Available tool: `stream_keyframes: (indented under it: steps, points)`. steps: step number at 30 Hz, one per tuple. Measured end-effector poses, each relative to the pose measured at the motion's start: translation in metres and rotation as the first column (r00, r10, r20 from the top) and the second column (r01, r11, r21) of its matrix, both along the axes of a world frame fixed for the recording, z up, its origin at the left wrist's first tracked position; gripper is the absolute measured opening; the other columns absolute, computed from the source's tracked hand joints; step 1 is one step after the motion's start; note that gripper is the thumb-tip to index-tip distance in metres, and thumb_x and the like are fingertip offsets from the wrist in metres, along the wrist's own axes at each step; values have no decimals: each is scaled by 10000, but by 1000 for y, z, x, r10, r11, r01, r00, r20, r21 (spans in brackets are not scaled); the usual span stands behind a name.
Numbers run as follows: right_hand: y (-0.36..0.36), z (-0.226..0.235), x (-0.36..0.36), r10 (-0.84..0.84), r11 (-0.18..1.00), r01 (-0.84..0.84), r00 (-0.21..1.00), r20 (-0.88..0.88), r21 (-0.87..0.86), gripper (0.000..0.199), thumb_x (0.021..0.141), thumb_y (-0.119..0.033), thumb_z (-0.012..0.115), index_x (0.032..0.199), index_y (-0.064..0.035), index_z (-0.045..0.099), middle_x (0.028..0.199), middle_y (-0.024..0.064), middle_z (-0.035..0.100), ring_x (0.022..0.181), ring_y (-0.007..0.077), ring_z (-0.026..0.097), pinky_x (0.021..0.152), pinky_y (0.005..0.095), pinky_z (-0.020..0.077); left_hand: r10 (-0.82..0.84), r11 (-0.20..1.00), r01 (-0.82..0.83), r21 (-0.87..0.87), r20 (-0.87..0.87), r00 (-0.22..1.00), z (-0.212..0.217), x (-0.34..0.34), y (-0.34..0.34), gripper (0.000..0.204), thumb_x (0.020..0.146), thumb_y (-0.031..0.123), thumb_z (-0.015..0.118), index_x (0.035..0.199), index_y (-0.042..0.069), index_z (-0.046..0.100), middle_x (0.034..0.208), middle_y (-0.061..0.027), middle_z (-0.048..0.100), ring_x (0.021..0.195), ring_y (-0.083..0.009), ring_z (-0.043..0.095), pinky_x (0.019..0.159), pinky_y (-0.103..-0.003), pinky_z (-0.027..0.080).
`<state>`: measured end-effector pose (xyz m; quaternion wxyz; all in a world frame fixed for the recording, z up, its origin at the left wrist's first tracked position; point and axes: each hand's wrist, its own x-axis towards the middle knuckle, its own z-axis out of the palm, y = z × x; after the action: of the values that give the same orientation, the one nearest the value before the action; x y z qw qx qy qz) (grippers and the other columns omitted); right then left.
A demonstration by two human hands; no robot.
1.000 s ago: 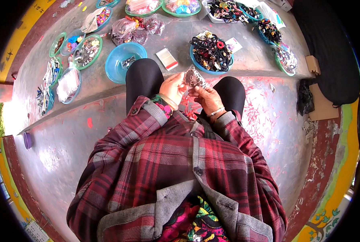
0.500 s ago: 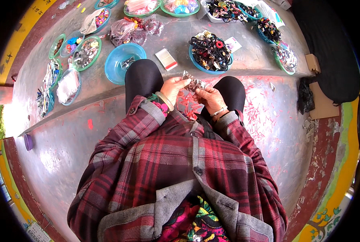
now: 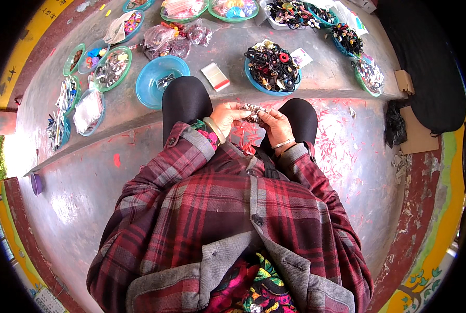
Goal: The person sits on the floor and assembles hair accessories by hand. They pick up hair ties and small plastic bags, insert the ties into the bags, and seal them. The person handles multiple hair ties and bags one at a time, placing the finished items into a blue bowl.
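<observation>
Brown-and-white, the small packet (image 3: 251, 111) sits bunched between my left hand (image 3: 225, 118) and right hand (image 3: 277, 127), the fingers of both pinched narrow on it. Handling looks midway, I judge: gathered up, not yet set down; whether it is opened, I cannot tell.

Patterned packet (image 3: 252, 110) partly behind the fingers (image 3: 267, 118)

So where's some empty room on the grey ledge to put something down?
One bare patch of grey ledge lies between the bowl of black bands and the green-rimmed plate to its right. Another lies between the blue basin and the plate of white packets. It's crowded just behind that, around the plate of shiny pieces.
</observation>
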<state>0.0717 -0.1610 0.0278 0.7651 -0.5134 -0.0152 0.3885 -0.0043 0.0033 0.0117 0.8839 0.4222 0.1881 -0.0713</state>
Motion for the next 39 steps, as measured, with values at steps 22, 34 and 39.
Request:
stream_keyframes:
  steps: [22, 34, 39]
  points:
    - [-3, -23, 7, -116, 992, 120, 988, 105, -34, 189, 816, -245, 600, 859, -62, 609, 778, 23, 611, 668, 109, 562, 602, 228, 429, 73, 985, -75, -156, -20, 997, 9, 0, -4, 226, 854, 178, 534, 993, 4, 567, 933, -71, 605, 780, -133, 583, 634, -251, 478]
    - [-2, 1, 0, 42, 995, -39, 998, 36, -97, 159, 800, -213, 617, 782, -56, 602, 730, 39, 615, 649, 117, 560, 607, 236, 417, 176, 978, -187, -97, -108, 978, 15, -1, 0, 181, 818, 264, 589, 907, 107, 598, 842, 16, 620, 656, -56, 515, 536, -192, 363]
    - [-2, 1, 1, 47, 996, -41, 996, 72, -81, 174, 809, -219, 604, 779, -47, 610, 703, 43, 612, 640, 118, 556, 605, 234, 411, 185, 973, -198, -116, -111, 976, 16, -1, 1, 179, 822, 260, 584, 904, 101, 598, 837, 11, 619, 674, -61, 513, 519, -200, 367]
